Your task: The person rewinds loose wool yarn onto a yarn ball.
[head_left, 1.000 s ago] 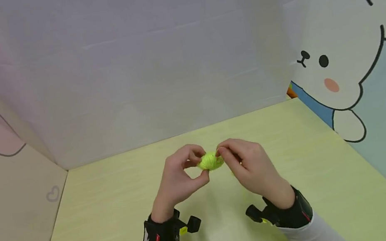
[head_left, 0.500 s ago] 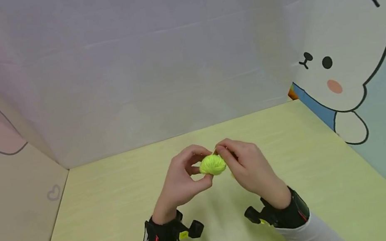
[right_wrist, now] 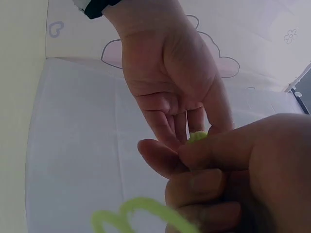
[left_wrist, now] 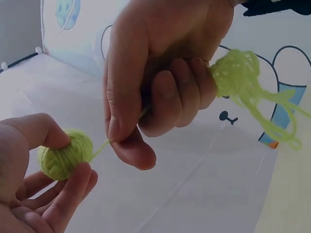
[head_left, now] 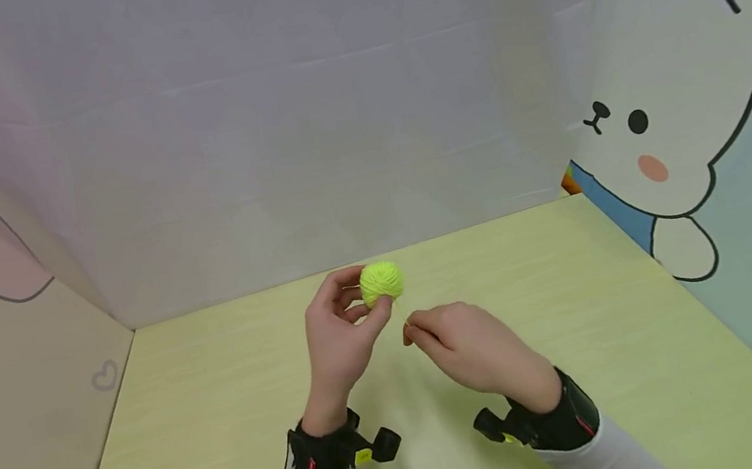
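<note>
My left hand (head_left: 340,347) pinches a small bright yellow-green ball of yarn (head_left: 381,280) between thumb and fingers, above the table. A short taut strand (left_wrist: 100,148) runs from the ball to my right hand (head_left: 478,345), which pinches it between thumb and forefinger. The right hand's other fingers are curled in, and a loose yarn bundle (left_wrist: 236,75) with dangling loops sticks out from its little-finger side. Loose loops (right_wrist: 146,203) also hang near the right hand in the right wrist view. There the ball is mostly hidden behind the right fingers.
Beneath the hands lies a pale yellow-green table (head_left: 223,390). A plain whitish sheet (head_left: 301,131) stands along its back edge. Printed panels flank it, a pink and cream one (head_left: 9,391) at left and one with a rabbit (head_left: 693,135) at right.
My left hand has turned and lifted the yarn ball up and leftward. The right hand has moved down from beside the ball, so a strand now stretches between them.
</note>
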Demonstrator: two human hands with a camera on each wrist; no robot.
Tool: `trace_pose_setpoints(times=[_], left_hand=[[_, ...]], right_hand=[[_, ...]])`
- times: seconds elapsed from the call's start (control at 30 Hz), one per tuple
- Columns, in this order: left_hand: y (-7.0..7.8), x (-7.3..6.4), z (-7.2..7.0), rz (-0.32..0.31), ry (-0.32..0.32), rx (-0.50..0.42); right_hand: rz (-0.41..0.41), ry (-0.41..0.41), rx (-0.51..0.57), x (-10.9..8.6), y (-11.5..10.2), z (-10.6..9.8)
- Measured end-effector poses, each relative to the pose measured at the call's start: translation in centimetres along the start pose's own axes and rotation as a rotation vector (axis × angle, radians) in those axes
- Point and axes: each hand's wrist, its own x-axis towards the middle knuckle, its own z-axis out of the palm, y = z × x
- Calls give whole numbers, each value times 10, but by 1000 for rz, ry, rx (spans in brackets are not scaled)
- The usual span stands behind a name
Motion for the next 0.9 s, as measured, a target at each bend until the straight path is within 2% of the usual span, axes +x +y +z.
trace_pose_setpoints(times=[0.13,0.23,0.37,0.5,0.6,0.7,0.9], left_hand=[[4,0,4,44,15,129],[17,0,6,100,-26,205],[31,0,5,170,-154,253],[28,1,2,229,-296,287],[26,0,-1,262,-390,278],[27,0,-3,268,-458,232],[37,-1,-5,220,-475,58]], right_hand=[[-48,-34,-15,-3,-2,-2],[-88,3,-8,-6,-3,-5],[-146,149,-24,-8,0,-12],[-200,321,-28,-9,5,-18],[-224,408,-19,-6,10,-20],[-232,457,3,-4,14,-21],[-205,494,49,-1,19,-22]])
